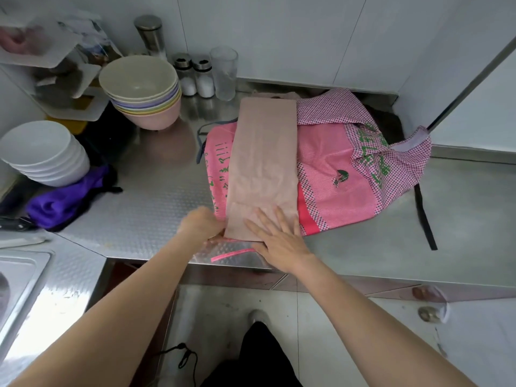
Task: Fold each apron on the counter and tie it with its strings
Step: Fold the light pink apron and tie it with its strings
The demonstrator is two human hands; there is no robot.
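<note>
Fingers (268, 222) of right hand (279, 241) spread flat on folded beige apron (265, 163); left hand (201, 224) pinching its near corner; pink aprons (335, 169) beneath, bowls (142, 88) on bench (156, 202) leftward.

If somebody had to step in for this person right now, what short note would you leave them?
Left hand: pinching the near left corner of the beige apron; blurred, grip unclear.
Right hand: flat and open, pressing the near end of that strip.
The beige apron is folded into a long narrow strip and lies on top of the pink checked aprons on the steel counter. A pink string lies at the counter edge.
Done: lengthwise folding.
Left: fold or roll it short, tie it with its strings, then do the pink ones.
</note>
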